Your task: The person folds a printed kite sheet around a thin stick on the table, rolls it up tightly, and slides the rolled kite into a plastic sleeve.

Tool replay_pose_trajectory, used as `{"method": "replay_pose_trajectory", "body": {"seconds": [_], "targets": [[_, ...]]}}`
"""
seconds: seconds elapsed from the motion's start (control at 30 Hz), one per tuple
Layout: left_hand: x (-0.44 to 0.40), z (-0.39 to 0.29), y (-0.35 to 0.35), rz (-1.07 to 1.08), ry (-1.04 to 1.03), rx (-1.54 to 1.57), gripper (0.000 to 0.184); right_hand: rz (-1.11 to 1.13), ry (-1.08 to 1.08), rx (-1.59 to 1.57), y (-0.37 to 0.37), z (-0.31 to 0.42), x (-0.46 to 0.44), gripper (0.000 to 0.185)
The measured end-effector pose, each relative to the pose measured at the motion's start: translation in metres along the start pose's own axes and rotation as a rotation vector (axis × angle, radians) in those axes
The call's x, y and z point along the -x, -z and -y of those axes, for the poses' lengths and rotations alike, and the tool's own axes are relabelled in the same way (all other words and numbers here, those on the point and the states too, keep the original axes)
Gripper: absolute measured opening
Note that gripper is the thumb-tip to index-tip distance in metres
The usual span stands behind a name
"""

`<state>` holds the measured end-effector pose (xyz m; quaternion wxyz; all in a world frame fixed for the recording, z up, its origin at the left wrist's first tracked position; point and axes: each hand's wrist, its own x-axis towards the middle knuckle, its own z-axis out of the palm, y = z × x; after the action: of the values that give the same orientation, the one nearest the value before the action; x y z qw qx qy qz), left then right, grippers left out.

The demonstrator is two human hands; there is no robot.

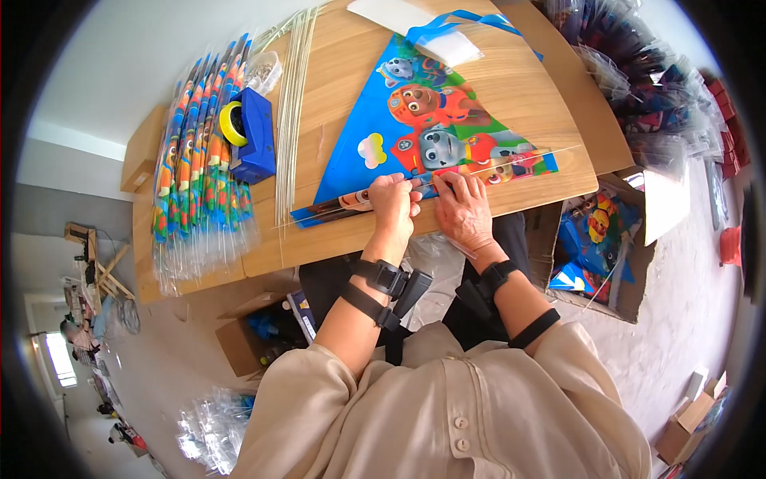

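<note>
A triangular kite [423,112], printed with cartoon dogs on blue and green, lies on the table with its wide edge towards me. Thin pale rods [527,161] lie along that edge, where part of the sheet is folded or rolled over. My left hand [391,203] is closed around the rolled edge, left of its middle. Just to the right, my right hand [465,209] has its fingers curled onto the same edge. Parts of the edge are hidden beneath both hands. Blue ribbon [455,25] lies by the kite's far tip.
The wooden table [335,88] also holds rolled kites in clear sleeves [199,152], a blue tape dispenser [257,136], long thin sticks [290,120] and white sheets [431,36]. A cardboard box [630,299] of printed kites stands right; wrapped bundles [654,96] lie beyond.
</note>
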<state>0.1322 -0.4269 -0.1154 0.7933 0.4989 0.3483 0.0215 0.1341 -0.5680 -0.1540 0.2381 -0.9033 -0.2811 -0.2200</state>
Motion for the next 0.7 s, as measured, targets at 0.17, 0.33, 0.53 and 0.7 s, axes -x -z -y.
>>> {"method": "replay_pose_trajectory", "body": {"seconds": [0.17,0.33,0.53,0.7], "targets": [[0.001,0.002,-0.003,0.003,-0.065,-0.157,0.023,-0.003,0.028,-0.025,0.004,0.0,0.001,0.04],[-0.03,0.013,0.023,-0.107,-0.865,-0.956,0.026,0.035,0.048,-0.031,0.002,-0.001,0.003,0.039],[-0.055,-0.047,0.075,-0.406,-0.805,-1.517,0.048,-0.007,0.13,-0.001,0.013,-0.002,-0.004,0.035],[-0.09,-0.082,0.096,-0.273,-0.386,-1.492,0.05,-0.098,0.192,-0.026,0.007,-0.012,-0.01,0.03]]}}
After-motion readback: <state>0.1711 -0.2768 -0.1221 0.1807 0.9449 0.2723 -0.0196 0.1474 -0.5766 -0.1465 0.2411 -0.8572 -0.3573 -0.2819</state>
